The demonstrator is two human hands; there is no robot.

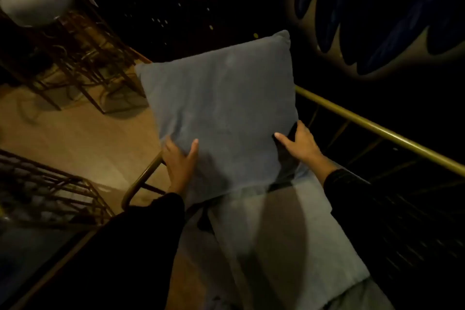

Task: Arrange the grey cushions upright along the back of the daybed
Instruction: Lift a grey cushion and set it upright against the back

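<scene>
A large square grey cushion (pixel 221 108) stands tilted at the far end of the daybed, over the end rail. My left hand (pixel 180 163) grips its lower left edge, thumb on the front face. My right hand (pixel 300 143) holds its lower right edge, fingers curled around the side. A second grey cushion (pixel 289 239) lies flat on the daybed seat below, partly in my shadow. The daybed's gold metal rail (pixel 377 131) runs along the right side; a curved gold end rail (pixel 141 184) shows at the left.
Gold-framed stools with pale round seats (pixel 35 0) stand on the wooden floor (pixel 83 143) at the upper left. A wire-framed piece of furniture (pixel 50 199) sits at the lower left. The wall behind the daybed is dark with a painted pattern.
</scene>
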